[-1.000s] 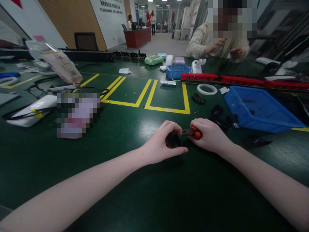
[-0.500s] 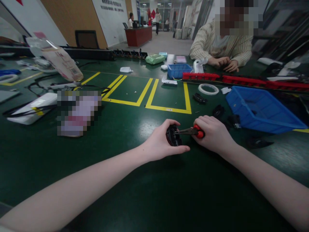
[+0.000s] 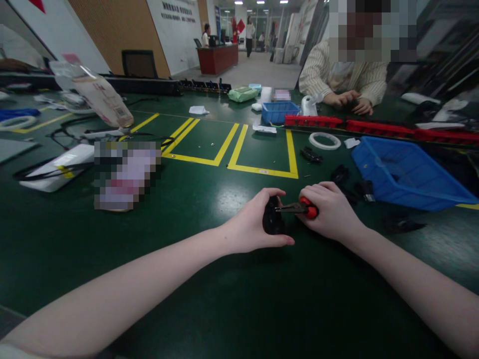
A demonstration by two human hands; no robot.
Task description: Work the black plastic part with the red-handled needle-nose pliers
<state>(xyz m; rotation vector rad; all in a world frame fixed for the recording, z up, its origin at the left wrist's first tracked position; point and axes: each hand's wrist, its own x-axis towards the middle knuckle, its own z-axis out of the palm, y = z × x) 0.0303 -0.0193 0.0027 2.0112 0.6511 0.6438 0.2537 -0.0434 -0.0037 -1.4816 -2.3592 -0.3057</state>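
Observation:
Between the thumb and fingers of my left hand (image 3: 254,224) is a small, dark, rounded plastic part (image 3: 274,217), held above the green table. My right hand (image 3: 331,207) is closed around the red handles of long-nose pliers (image 3: 294,208). The pliers' narrow jaws point left and reach the side of the part that faces them. Whether the tips grip anything there is too small to tell. Several similar black pieces, one a curved black part (image 3: 311,155), lie on the table beyond and to the right of my right hand.
A blue bin (image 3: 411,172) stands at the right, near a white tape ring (image 3: 325,141). A red rail (image 3: 374,127) runs across behind. At left are a bottle (image 3: 103,97), a phone (image 3: 129,174) and cables. Across the table sits a person (image 3: 344,75).
The black part in my left hand has turned, its open inner side now less visible. The pliers' tips have shifted slightly down and right. The whole view has moved a little.

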